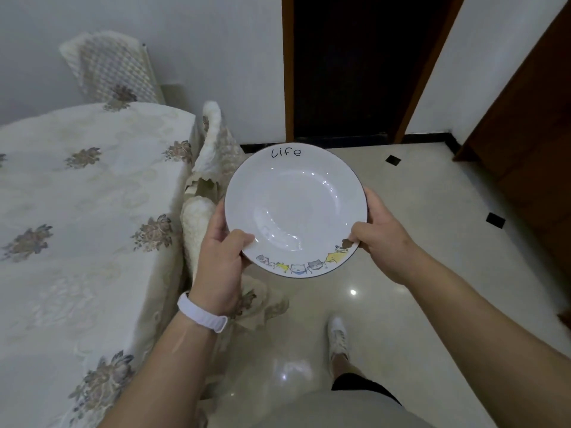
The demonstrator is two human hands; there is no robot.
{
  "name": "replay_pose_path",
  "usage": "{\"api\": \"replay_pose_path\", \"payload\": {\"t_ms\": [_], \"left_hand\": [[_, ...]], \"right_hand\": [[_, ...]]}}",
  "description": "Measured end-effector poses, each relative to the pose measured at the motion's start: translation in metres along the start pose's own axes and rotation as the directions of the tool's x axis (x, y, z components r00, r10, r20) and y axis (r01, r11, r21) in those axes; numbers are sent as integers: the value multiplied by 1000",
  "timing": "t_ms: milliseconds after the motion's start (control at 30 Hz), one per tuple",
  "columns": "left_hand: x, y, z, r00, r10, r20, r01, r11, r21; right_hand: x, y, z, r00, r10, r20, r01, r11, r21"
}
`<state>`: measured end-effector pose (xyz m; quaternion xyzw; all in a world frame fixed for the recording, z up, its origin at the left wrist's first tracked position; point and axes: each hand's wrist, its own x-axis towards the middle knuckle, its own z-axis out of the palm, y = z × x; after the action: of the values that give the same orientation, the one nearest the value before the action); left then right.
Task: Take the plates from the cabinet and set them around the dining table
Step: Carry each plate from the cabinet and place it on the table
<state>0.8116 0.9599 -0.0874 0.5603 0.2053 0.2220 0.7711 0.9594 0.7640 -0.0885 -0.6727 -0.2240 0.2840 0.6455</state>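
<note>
A white plate (296, 208) with the word "Life" and a row of cartoon cats on its rim is held level in front of me, above the floor. My left hand (223, 254) grips its left rim, thumb on top, and wears a white wristband. My right hand (381, 239) grips the right rim, thumb over the edge. The dining table (77, 211), covered in a cream flowered cloth, stands to the left of the plate.
Two chairs with cream covers stand at the table, one at its far side (114, 66) and one at its right edge (213, 156). Ahead is a dark doorway (355, 66), with a brown wooden door (525, 134) at the right. The floor is glossy tile (417, 211).
</note>
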Motion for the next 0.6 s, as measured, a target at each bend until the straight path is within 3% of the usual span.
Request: {"api": "replay_pose_path", "payload": {"t_ms": [267,600], "left_hand": [[125,1,73,994,40,-102,-40,999,-2],[224,0,158,997,17,-72,-18,1000,-11]], "right_hand": [[123,-28,-80,1000,3,16,-3,1000,-14],[213,-46,-171,1000,12,-18,-13,999,-33]]}}
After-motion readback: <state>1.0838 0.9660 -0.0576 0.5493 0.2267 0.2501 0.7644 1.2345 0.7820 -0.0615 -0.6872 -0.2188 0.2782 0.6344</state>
